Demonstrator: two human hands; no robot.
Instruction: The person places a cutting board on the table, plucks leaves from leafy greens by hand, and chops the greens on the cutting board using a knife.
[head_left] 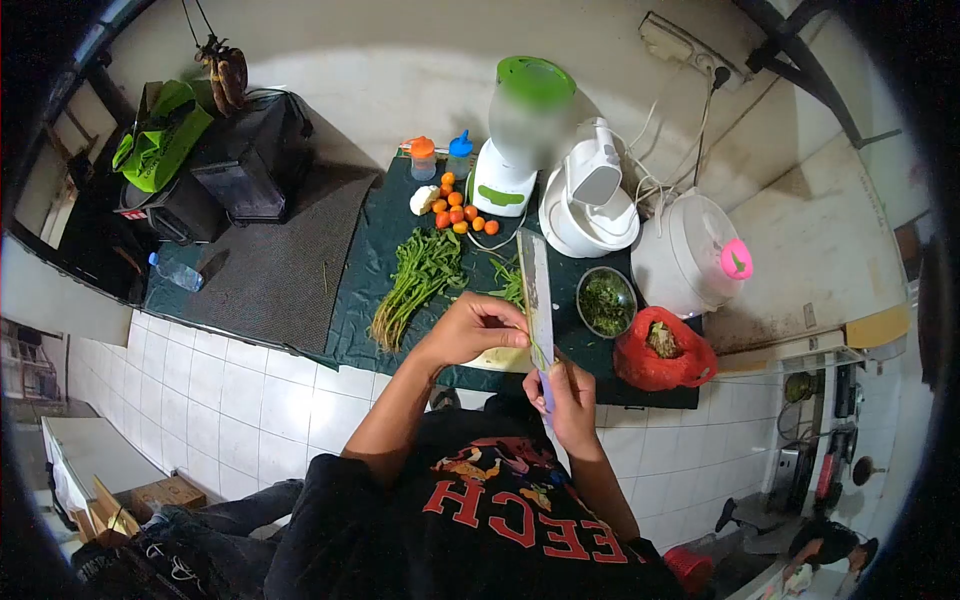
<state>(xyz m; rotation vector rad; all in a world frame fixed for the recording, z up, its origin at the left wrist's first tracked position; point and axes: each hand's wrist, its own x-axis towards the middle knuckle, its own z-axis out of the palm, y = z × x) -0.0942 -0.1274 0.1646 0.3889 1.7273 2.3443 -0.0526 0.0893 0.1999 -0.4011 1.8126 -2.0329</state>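
My right hand (pixel 568 402) is wrapped round the purple handle of a large knife (pixel 538 290), its blade pointing away from me over the table. Beside the blade, my left hand (pixel 488 332) pinches a thin green stem (pixel 540 355) against the knife's lower end. Under my hands, a pale board (pixel 490 362) is partly hidden. Some loose green leaves (pixel 510 282) lie just beyond my left hand. To the left rests a bunch of leafy greens (pixel 425 275) with its stems toward me. A bowl of chopped greens (pixel 606 301) stands right of the blade.
Several small tomatoes (pixel 456 214), a blender (pixel 505 170), a white mixer (pixel 592 195) and a rice cooker (pixel 690 250) stand at the back. A red bag (pixel 664 360) sits at the right edge. Another person (pixel 835 548) is at the lower right.
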